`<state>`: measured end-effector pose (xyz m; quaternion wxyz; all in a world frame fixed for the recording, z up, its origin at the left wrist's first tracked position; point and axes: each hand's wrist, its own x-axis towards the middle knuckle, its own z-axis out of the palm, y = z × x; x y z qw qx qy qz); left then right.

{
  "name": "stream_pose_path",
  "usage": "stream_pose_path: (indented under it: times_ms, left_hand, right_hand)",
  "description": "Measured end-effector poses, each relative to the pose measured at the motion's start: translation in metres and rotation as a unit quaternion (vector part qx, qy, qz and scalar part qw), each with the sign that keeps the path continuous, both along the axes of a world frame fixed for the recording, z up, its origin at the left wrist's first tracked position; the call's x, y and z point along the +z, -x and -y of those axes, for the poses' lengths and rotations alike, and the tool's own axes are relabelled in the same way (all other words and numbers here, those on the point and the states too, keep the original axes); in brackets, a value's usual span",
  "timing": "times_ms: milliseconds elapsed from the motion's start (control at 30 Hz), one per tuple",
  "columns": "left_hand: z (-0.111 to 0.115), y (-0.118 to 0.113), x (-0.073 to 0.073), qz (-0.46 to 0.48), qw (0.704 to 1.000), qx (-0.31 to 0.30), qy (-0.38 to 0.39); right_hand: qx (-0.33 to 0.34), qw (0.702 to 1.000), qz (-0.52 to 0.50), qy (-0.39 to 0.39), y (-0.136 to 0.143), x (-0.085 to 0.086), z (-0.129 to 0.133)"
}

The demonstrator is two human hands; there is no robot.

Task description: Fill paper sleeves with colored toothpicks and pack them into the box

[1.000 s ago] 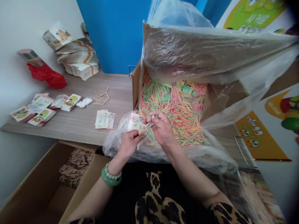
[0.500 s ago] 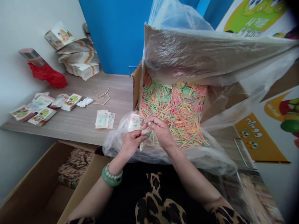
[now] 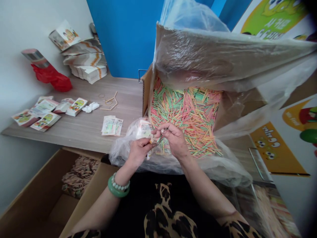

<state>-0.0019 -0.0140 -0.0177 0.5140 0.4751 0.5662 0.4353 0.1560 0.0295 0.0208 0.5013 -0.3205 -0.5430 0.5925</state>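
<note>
My left hand [image 3: 138,151], with a pale green bangle and beads at the wrist, is closed on a small printed packet [image 3: 153,140]. Close to its right, the fingertips of my right hand [image 3: 176,140] are pinched together over the packet's top; what they hold, if anything, is too small to make out. Both hands hover at the near left corner of an open carton [image 3: 145,89] lined with clear plastic [image 3: 133,138]. Inside lies a heap of thin pink, green, yellow and orange sticks [image 3: 185,115]. Another printed packet [image 3: 145,129] rests on the plastic just beyond my left hand.
Left on the table [image 3: 123,92] are filled packets [image 3: 112,125], bundles of printed packets [image 3: 46,120], crumpled white tissue [image 3: 90,107] and a bent stick [image 3: 111,104]. White stacks [image 3: 88,72] and a red-wrapped tube [image 3: 52,77] stand behind. Below is a cardboard box [image 3: 94,188] with bundles.
My right hand has shifted slightly right, away from my left hand. My left hand keeps the packet almost in place. The whole view has moved a little.
</note>
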Motion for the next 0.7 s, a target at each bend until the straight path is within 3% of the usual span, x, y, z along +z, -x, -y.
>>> stream_pose_path:
  times_ms: [167,333,700]
  left_hand:
    - [0.001,0.004,0.001,-0.044,0.999,0.008,-0.013]
    - [0.0,0.005,0.006,-0.119,0.991,-0.004,-0.057]
    - [0.002,0.001,0.007,-0.041,0.999,-0.015,0.022]
  right_hand:
    - [0.0,1.0,-0.02,0.005,0.003,-0.004,-0.001]
    - [-0.049,0.994,-0.092,0.045,0.011,0.001,-0.004]
    - [-0.033,0.989,-0.095,0.111,0.02,0.001,-0.004]
